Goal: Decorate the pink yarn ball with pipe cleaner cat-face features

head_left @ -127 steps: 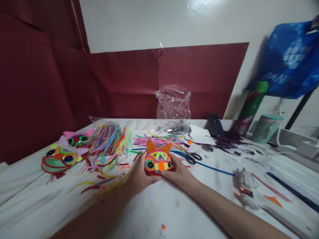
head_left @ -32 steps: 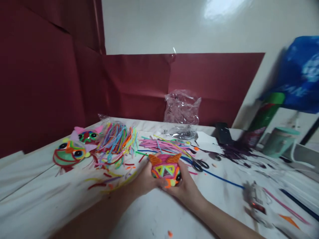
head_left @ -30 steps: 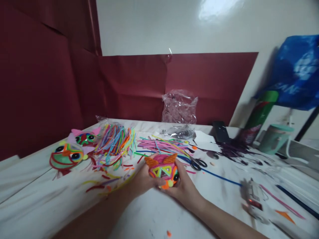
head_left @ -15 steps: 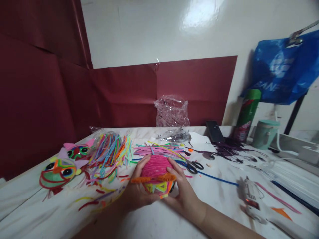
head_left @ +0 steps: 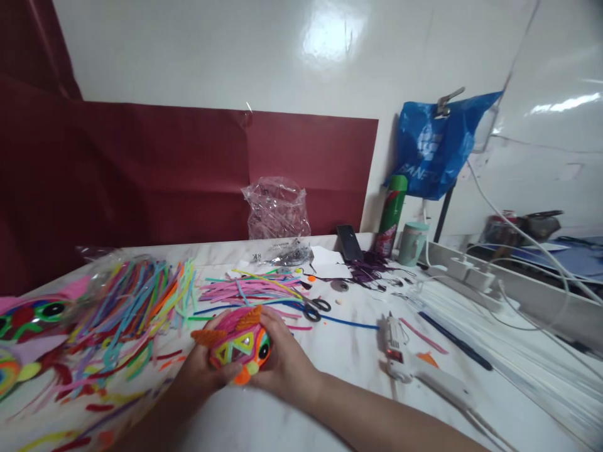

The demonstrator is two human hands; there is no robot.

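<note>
One toy (head_left: 239, 347), and I've got it gripped from both sides: my left hand (head_left: 200, 370) wraps one flank, thumb on the front, and my right hand (head_left: 287, 364) clasps the other. Orange ears, a black eye showing, yellow triangles above an orange ball; whether the toy touches the surface (head_left: 348, 355), I can't tell. Just beyond it, to its right, I see the scissors (head_left: 311, 304); pink strips (head_left: 230, 291) lie straight behind the toy. Off to its left, the mixed bundle (head_left: 134, 304), and past that a pink-eared toy (head_left: 42, 317). Well to the toy's right lies the glue gun (head_left: 400, 371), red light glowing. Far behind the toy, over right: phone (head_left: 349, 243), can (head_left: 392, 213), cup (head_left: 413, 245).
</note>
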